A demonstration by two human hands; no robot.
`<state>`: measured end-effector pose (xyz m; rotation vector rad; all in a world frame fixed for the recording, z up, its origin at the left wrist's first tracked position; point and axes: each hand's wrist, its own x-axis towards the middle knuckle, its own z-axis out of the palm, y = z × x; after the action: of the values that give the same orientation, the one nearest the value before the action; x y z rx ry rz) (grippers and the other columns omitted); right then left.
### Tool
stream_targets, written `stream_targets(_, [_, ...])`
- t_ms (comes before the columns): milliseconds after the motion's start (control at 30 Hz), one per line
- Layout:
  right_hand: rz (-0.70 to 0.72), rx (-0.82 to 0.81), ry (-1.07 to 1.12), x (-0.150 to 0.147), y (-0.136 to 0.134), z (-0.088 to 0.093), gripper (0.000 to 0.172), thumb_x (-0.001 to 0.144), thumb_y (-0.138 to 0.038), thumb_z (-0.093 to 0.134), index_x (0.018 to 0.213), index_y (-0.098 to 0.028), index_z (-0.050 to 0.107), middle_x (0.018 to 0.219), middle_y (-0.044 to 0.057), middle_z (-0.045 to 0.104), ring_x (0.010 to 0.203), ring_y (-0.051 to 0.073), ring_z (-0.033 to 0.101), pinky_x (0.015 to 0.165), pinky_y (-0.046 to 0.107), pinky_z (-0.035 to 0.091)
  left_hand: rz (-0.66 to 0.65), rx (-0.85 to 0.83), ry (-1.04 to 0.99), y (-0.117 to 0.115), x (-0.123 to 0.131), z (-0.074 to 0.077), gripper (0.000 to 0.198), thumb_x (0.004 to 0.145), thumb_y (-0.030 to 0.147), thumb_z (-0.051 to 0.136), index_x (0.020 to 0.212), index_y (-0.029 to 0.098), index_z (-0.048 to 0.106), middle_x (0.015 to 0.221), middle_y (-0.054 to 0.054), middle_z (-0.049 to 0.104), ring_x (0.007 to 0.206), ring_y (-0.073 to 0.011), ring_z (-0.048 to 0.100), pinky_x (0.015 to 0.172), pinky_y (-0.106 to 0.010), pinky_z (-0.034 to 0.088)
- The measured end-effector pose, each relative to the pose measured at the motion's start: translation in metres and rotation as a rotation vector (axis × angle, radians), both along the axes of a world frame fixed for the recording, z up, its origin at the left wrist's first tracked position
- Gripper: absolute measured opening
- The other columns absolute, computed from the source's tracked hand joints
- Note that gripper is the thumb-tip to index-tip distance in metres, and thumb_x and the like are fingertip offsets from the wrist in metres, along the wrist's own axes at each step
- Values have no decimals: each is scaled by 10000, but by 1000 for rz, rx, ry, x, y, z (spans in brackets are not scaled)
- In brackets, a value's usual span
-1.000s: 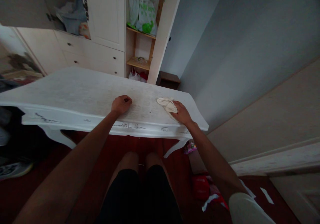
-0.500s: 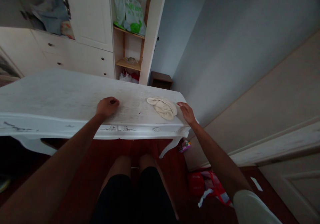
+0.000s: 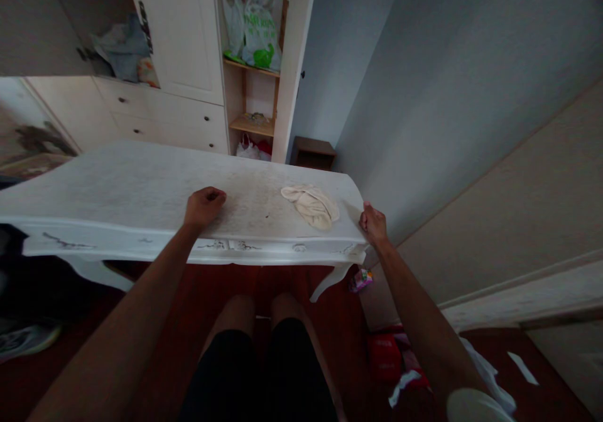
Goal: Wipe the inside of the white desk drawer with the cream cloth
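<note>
A long white table point(image 3: 141, 177) with carved drawer fronts stands before me, its top smudged grey. My left hand point(image 3: 206, 207) is curled closed over the middle of the tabletop; a small dark thing shows between its fingers, too small to name. A crumpled cream cloth point(image 3: 311, 206) lies on the right part of the top. Just right of the cloth, at the table's right edge, my right hand point(image 3: 374, 222) has its fingers curled closed; whatever they hold, if anything, is hidden. A tiny dark speck point(image 3: 267, 216) lies left of the cloth.
Behind the table stands a white cabinet point(image 3: 176, 39) with plastic bags point(image 3: 261, 36) on an open shelf. A small brown box-like stand point(image 3: 314, 152) is by the wall. Red bags point(image 3: 384, 356) and a pink box point(image 3: 362, 280) lie on the floor at right.
My right hand has moved right, away from the cloth to the table's end, and its fingers have closed. My left hand stays closed over the tabletop. The view has shifted slightly left.
</note>
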<state>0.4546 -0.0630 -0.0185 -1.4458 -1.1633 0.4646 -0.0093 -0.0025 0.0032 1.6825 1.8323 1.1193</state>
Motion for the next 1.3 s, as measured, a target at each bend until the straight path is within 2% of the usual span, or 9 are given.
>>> stream_targets(367, [6,13,137,1,0,-5,709,706,-863,633,425,-252,410,313,-45,354,314,82,313,362,243,229,-5,8,6,-3,2,0,254,769,362,563,850,180,721,887,-68,764,845,-217,691,791,-277,538])
stream_targets(633, [-24,19,137,2,0,-6,657,747,-756,666,408,-241,438,312,-36,380,312,75,335,370,238,259,-2,23,-24,0,-1,-6,259,771,379,563,845,183,716,874,-66,756,825,-195,680,768,-261,533])
stream_targets(867, [-11,5,143,2,0,-7,655,744,-755,674,407,-237,457,312,-40,380,312,75,334,362,229,254,-5,71,-65,8,-5,-15,260,746,365,590,832,159,724,781,-53,723,741,-193,647,712,-272,505])
stream_targets(1100, [-33,25,142,2,2,-10,628,766,-719,673,423,-239,456,321,-40,400,317,72,340,367,223,262,26,121,-109,5,-5,-15,202,725,317,603,786,162,716,729,-38,696,706,-188,628,682,-276,488])
stream_targets(1200, [-23,79,229,-8,-3,-2,610,764,-684,687,436,-250,412,316,-55,378,315,75,348,377,227,288,109,161,-126,-3,-4,-15,178,718,287,600,781,165,714,710,-33,681,703,-189,628,669,-277,484])
stream_targets(1300, [38,187,455,-23,-34,18,597,807,-635,658,472,-256,340,312,-94,299,293,68,289,396,229,342,200,252,-224,-14,1,-16,171,730,285,589,790,169,700,688,-25,654,668,-168,611,627,-261,473])
